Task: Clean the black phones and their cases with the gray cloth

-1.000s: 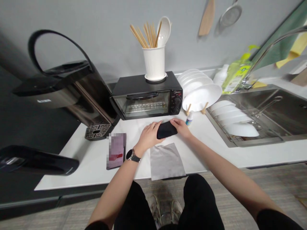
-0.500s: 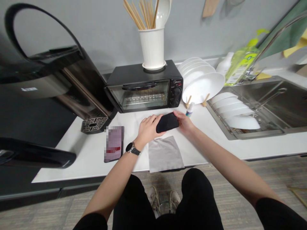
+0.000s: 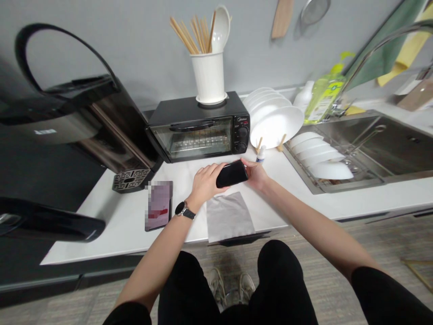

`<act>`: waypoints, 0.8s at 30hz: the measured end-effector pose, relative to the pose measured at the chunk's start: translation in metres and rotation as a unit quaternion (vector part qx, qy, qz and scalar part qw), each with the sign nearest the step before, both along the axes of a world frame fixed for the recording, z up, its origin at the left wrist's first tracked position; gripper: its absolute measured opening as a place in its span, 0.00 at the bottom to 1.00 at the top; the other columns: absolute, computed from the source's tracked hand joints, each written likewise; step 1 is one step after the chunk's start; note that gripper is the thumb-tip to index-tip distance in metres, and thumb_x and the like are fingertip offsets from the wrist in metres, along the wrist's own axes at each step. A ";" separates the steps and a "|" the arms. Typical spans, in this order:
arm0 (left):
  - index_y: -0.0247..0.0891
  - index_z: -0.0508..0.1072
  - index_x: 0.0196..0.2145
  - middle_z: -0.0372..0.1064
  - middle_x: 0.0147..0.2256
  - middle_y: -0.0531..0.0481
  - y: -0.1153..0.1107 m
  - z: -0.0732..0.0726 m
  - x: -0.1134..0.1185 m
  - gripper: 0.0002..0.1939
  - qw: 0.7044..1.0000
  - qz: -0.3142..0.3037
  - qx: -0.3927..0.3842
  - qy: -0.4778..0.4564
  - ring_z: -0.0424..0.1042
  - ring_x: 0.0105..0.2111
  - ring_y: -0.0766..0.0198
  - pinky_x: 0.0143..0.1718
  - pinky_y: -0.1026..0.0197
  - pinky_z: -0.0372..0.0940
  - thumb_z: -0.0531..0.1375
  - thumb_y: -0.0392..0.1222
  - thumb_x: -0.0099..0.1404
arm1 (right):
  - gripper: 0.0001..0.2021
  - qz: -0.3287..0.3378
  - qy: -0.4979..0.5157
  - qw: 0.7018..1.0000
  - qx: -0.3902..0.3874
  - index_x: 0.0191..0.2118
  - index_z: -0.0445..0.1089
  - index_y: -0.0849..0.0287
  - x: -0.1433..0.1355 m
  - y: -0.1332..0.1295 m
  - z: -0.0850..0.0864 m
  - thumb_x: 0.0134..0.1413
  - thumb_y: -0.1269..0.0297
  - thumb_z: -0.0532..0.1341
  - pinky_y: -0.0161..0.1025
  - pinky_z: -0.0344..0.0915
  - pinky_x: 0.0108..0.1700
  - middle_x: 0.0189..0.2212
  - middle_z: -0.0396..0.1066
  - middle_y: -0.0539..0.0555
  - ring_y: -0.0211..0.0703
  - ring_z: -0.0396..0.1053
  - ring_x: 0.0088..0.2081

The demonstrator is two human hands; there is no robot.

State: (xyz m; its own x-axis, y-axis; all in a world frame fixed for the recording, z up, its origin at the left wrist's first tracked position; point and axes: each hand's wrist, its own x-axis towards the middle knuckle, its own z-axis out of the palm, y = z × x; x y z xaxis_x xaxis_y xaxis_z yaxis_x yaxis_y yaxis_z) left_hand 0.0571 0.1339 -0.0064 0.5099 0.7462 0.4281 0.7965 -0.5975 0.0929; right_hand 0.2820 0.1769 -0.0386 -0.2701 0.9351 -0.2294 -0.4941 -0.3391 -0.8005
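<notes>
A black smartphone [image 3: 232,174] lies sideways between my two hands, its dark face turned up, above the white counter. My left hand [image 3: 206,180] is closed on its left end, and a watch [image 3: 185,210] is on that wrist. Around the phone's right end are the fingers of my right hand [image 3: 256,174]. Just below the phone a grey cloth [image 3: 230,217] lies flat, hanging a little over the counter's front edge. A small white bottle [image 3: 260,155] stands right behind my right hand. Left of my left hand lies a second phone [image 3: 158,206], its screen partly blurred out.
Behind my hands stands a black toaster oven [image 3: 199,126] with a white utensil holder [image 3: 209,76] on top. Plates [image 3: 277,126] lean in a rack to its right, beside a sink [image 3: 399,153] with bowls [image 3: 321,155]. A tall black machine [image 3: 111,122] stands at left.
The whole view has shifted slightly, with the background sliding left. Both hands keep hold of the phone; its face looks slightly more tilted toward me.
</notes>
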 end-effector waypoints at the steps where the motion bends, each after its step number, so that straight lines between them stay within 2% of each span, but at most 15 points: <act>1: 0.43 0.65 0.66 0.76 0.50 0.45 0.000 0.000 0.000 0.38 1.000 -0.002 -0.001 0.000 0.76 0.49 0.48 0.52 0.49 0.66 0.69 0.58 0.63 | 0.11 0.000 -0.001 1.000 0.006 0.36 0.78 0.54 0.000 -0.001 0.002 0.51 0.54 0.73 0.42 0.68 0.40 0.30 0.80 0.49 0.45 0.75 0.33; 6: 0.44 0.65 0.67 0.75 0.51 0.45 0.000 -0.002 -0.001 0.40 1.000 0.002 0.003 0.003 0.76 0.49 0.48 0.52 0.50 0.67 0.69 0.59 0.62 | 0.13 -0.011 -0.001 0.999 0.036 0.37 0.80 0.53 -0.004 -0.007 0.007 0.48 0.52 0.74 0.39 0.67 0.40 0.32 0.80 0.47 0.43 0.74 0.34; 10: 0.43 0.63 0.69 0.74 0.50 0.44 0.001 -0.005 -0.001 0.42 1.000 0.030 -0.003 -0.001 0.76 0.49 0.49 0.51 0.52 0.69 0.68 0.59 0.63 | 0.16 -0.030 -0.001 0.996 0.085 0.41 0.81 0.52 -0.013 -0.012 0.009 0.51 0.49 0.73 0.39 0.69 0.47 0.39 0.82 0.48 0.45 0.75 0.43; 12: 0.42 0.61 0.70 0.73 0.51 0.44 0.001 -0.006 -0.002 0.43 0.998 0.051 -0.011 -0.021 0.77 0.48 0.49 0.50 0.53 0.70 0.67 0.61 0.64 | 0.17 -0.019 0.013 0.993 0.114 0.45 0.81 0.51 -0.019 -0.014 0.011 0.53 0.48 0.72 0.39 0.70 0.51 0.45 0.82 0.49 0.46 0.75 0.49; 14: 0.43 0.59 0.71 0.73 0.52 0.44 0.001 -0.006 -0.002 0.45 0.997 0.068 -0.020 -0.041 0.77 0.49 0.50 0.48 0.55 0.71 0.67 0.62 0.64 | 0.17 -0.004 0.025 0.992 0.127 0.46 0.80 0.50 -0.023 -0.015 0.011 0.54 0.49 0.72 0.39 0.71 0.51 0.47 0.81 0.49 0.45 0.74 0.51; 20: 0.45 0.55 0.73 0.72 0.56 0.44 0.000 -0.008 -0.003 0.48 0.993 0.078 -0.048 -0.073 0.77 0.53 0.50 0.50 0.57 0.72 0.67 0.63 0.63 | 0.10 -0.014 0.016 0.993 0.118 0.41 0.80 0.51 -0.026 -0.015 0.008 0.58 0.54 0.72 0.37 0.74 0.48 0.40 0.82 0.49 0.43 0.77 0.46; 24: 0.47 0.52 0.74 0.71 0.58 0.46 0.001 -0.010 -0.003 0.52 0.992 0.072 -0.062 -0.081 0.76 0.54 0.50 0.51 0.57 0.72 0.69 0.61 0.61 | 0.07 -0.005 0.035 0.994 0.103 0.40 0.80 0.51 -0.024 -0.016 0.005 0.60 0.56 0.70 0.37 0.75 0.46 0.39 0.82 0.49 0.42 0.77 0.43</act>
